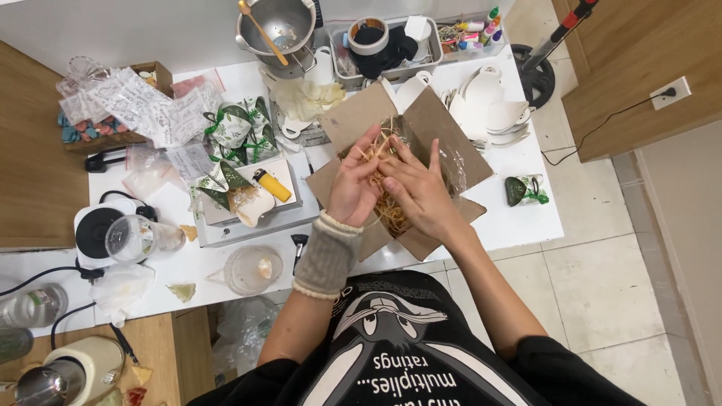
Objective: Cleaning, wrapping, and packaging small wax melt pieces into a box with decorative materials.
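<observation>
Head view, straight down on a white table [519, 218] crowded almost to every edge. Both hands inside an open cardboard box [432, 124] at the near right part of the table, flaps splayed outward, one near flap hanging past the table's front edge. Left hand [352, 184], wrist wrapped in a grey knit cuff [327, 258], fingers curled and pinching strands of straw-coloured paper shred [389, 210]. Right hand [417, 188] just beside it, fingers spread fairly wide and pressed down on the same shred, fingertips touching the left hand's. Clear plastic lining visible in the box's right half. Little open room: a bare strip of table only to the right of the box, holding one small green-wrapped packet [524, 190] near the right edge. Stacked white ceramic pieces [492, 105] close behind the box's far right flap. Left of the box, a white tray [289, 199] with a yellow lighter [271, 185] and a cone-shaped packet, nearly touching the left flap. Metal pot [278, 26] with a wooden spoon at the far edge. Clear cup [253, 269] near the front edge, left of the cuffed forearm. Tiled floor open to the right of the table.
</observation>
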